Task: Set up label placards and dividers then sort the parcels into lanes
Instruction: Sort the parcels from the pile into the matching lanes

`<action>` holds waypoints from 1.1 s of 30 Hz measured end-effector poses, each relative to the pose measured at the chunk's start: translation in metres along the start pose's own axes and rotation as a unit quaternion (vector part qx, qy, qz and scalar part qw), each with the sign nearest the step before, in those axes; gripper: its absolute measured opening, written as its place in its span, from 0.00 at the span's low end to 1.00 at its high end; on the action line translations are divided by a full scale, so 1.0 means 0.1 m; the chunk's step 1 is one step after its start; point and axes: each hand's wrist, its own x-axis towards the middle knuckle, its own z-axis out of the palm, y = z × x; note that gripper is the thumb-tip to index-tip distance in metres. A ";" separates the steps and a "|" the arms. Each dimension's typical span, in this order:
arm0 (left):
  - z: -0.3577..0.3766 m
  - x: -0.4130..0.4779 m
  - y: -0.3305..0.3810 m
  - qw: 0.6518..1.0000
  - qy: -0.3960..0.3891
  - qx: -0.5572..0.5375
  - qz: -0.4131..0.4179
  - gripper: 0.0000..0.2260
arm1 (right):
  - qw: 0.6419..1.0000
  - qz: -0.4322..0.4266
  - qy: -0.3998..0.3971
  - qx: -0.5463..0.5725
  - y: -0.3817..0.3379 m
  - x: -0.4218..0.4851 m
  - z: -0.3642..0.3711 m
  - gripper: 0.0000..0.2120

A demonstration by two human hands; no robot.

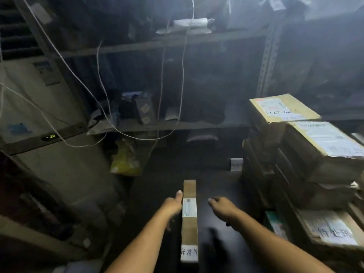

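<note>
A long narrow cardboard divider (189,229) lies lengthwise on the dark table (222,186), running away from me. It carries a shipping label in its middle and a white placard with printed characters (189,252) at its near end. My left hand (173,203) rests against the divider's left side, thumb stretched along its edge. My right hand (222,208) hovers to the right of the divider, apart from it, fingers loosely extended and holding nothing. A second small white placard (236,164) stands at the table's far edge.
Stacked cardboard parcels (307,146) with shipping labels fill the right side. A lone labelled parcel (331,229) lies at the near right. A yellow bag (126,160) sits left of the table. Dark metal shelving (167,125) stands behind, white cables hang down, and a large grey appliance (39,107) stands left.
</note>
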 end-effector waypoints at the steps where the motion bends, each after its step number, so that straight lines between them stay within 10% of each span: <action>1: 0.05 0.09 -0.11 0.999 -0.019 -0.029 -0.028 0.32 | 0.999 0.026 -0.021 0.026 0.03 -0.02 0.11 0.22; 15: 0.27 0.49 -0.61 0.956 -0.208 -0.189 -0.078 0.36 | 0.954 0.130 -0.118 0.243 -0.03 -0.01 0.76 0.27; 33: 0.32 0.50 -0.71 0.951 -0.244 -0.168 -0.086 0.36 | 0.943 0.154 -0.102 0.278 0.09 -0.22 0.77 0.31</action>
